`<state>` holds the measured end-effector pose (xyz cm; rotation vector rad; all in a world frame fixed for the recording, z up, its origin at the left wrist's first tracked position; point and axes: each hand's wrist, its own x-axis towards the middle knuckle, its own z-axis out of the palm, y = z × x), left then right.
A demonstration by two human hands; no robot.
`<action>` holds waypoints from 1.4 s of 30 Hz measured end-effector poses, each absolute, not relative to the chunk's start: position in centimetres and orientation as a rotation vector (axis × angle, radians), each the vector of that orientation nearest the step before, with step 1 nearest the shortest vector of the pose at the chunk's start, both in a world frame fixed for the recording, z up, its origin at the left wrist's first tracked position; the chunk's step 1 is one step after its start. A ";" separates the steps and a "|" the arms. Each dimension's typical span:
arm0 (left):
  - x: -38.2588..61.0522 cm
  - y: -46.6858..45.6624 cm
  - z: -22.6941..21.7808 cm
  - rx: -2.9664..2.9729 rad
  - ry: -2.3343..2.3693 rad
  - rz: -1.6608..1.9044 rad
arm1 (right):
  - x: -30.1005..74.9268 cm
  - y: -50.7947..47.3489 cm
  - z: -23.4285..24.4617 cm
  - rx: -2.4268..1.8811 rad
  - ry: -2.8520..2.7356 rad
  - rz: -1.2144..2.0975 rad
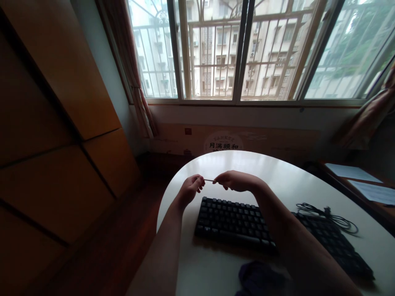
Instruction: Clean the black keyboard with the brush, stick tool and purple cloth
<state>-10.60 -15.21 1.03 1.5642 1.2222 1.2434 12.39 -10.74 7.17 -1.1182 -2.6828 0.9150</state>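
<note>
Between my two hands runs a thin, short stick (209,180), held level above the far part of the white table. Its kind is too small to make out. My left hand (191,190) pinches one end, fingers curled. The other end is gripped by my right hand (236,181), whose wrist bends over from the right. Just below and nearer to me lies a black keyboard (231,222), flat on the table. My right forearm passes over its right portion and hides some keys.
A coiled black cable (328,213) rests on the right of the round white table (188,263), partly over a second black keyboard (342,246). Dark purple cloth (259,279) lies at the near edge. Papers (353,172) sit on a side surface at right; wooden cabinets (101,164) stand left.
</note>
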 end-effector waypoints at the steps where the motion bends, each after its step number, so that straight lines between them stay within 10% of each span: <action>1: -10.7 -15.3 1.0 1.546 1.189 1.280 | 12.5 -11.2 7.9 -1.125 -2.709 0.868; 18: -11.8 -13.7 -1.4 1.663 1.637 1.362 | 10.9 -16.0 6.6 -1.053 -2.977 0.266; 42: -10.7 -13.8 -1.1 1.959 1.372 0.683 | 18.2 -17.3 5.0 -1.187 -2.944 0.401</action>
